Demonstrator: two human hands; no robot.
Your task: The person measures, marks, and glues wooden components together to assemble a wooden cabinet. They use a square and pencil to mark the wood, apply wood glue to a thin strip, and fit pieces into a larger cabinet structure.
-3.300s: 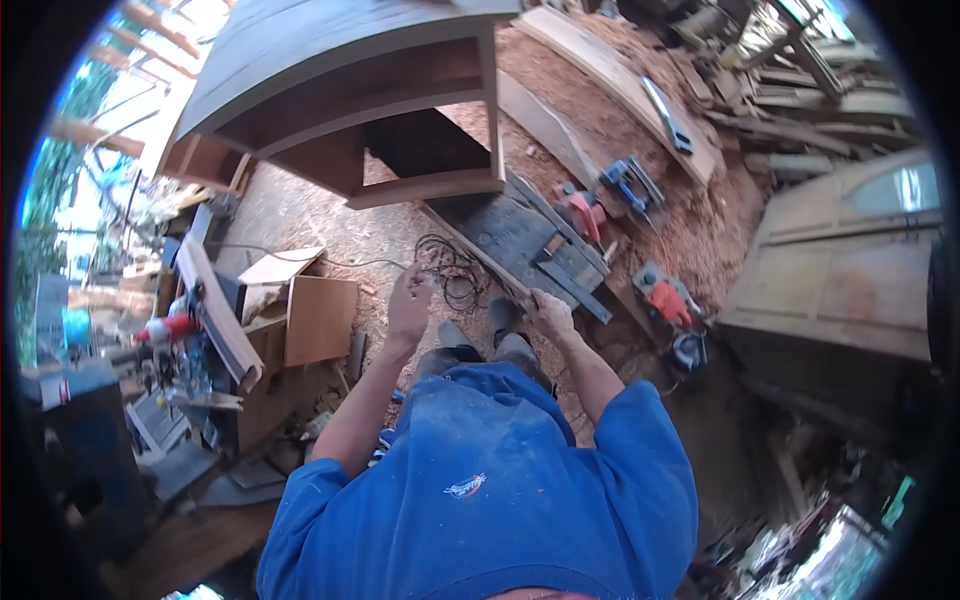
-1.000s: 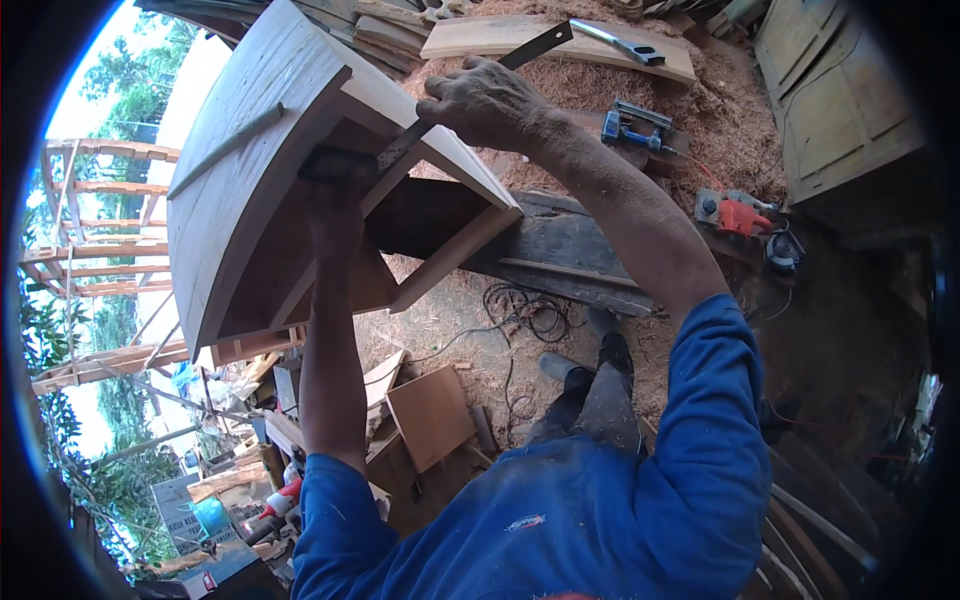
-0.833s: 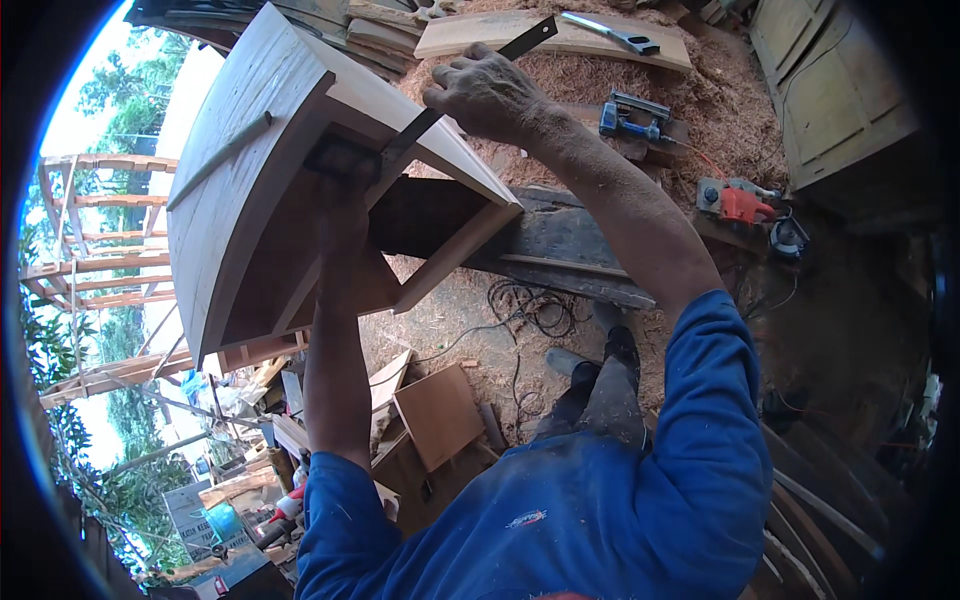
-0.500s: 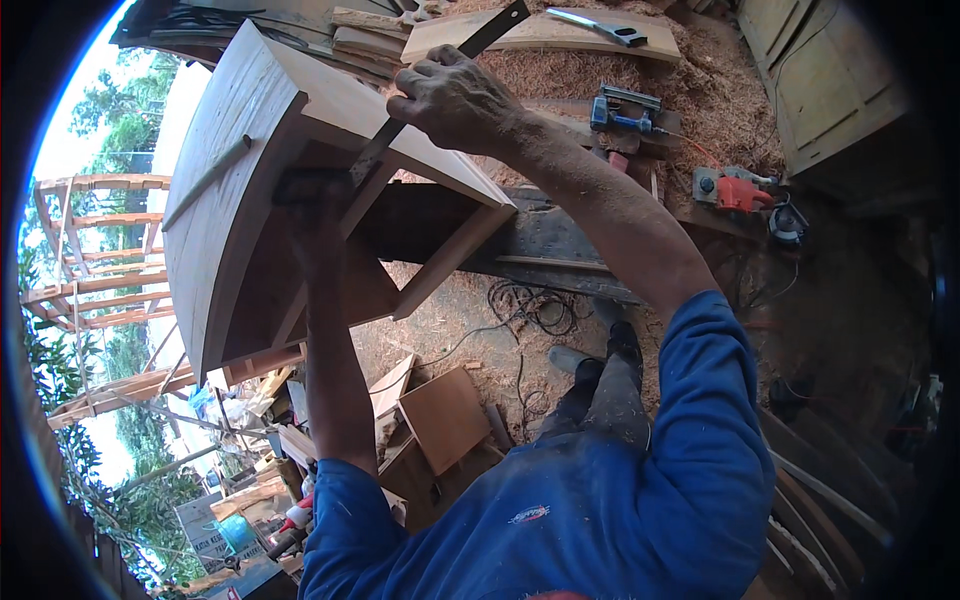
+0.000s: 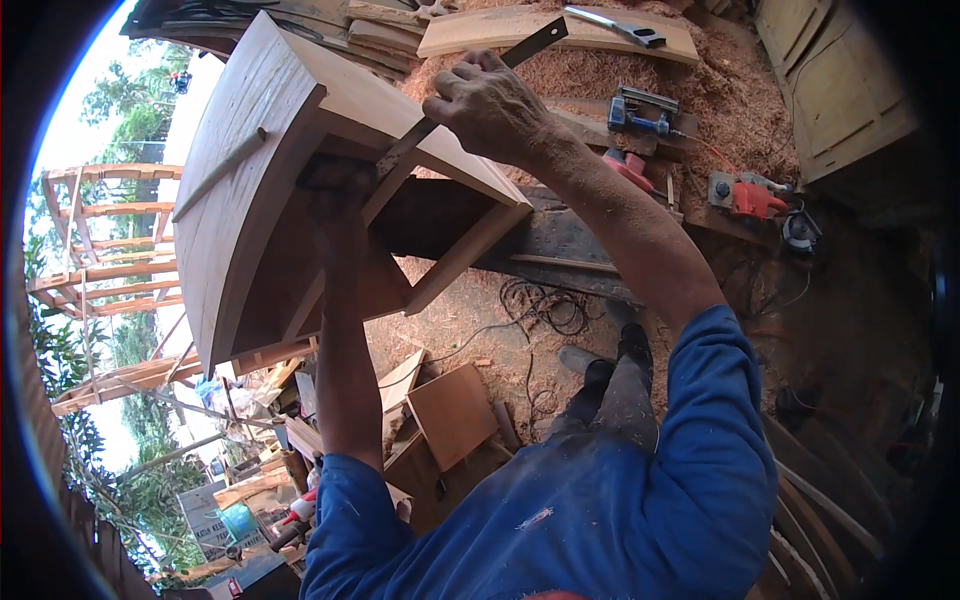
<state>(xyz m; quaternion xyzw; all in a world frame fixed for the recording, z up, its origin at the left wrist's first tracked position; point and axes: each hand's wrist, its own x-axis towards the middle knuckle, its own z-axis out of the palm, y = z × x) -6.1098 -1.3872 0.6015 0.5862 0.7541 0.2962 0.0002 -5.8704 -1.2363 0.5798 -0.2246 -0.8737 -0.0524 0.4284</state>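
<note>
A curved wooden cabinet-like piece (image 5: 270, 90) with an open framed side lies tilted at the upper left. My right hand (image 5: 485, 105) is closed on a long, flat metal blade (image 5: 535, 43) with a hole near its far end. The blade slants down across the piece's frame edge towards my left hand (image 5: 343, 190), which reaches inside the open frame. Dark and shadowed, that hand is closed around a dark block-like piece (image 5: 322, 172) at the blade's lower end. Shadow hides how the two join. A thin wooden stick (image 5: 222, 174) lies against the curved outer face.
A handsaw (image 5: 620, 27) rests on a curved board (image 5: 480, 38) at the back. To the right are a blue nail gun (image 5: 640, 112) and a red power tool (image 5: 752, 195). Coiled cable (image 5: 550, 305) lies on the shavings-strewn floor; scrap panels (image 5: 455, 415) lean nearby.
The whole view has shifted a little, with things appearing slightly further right. My hands stay on the blade and the dark piece, in about the same place on the wooden work.
</note>
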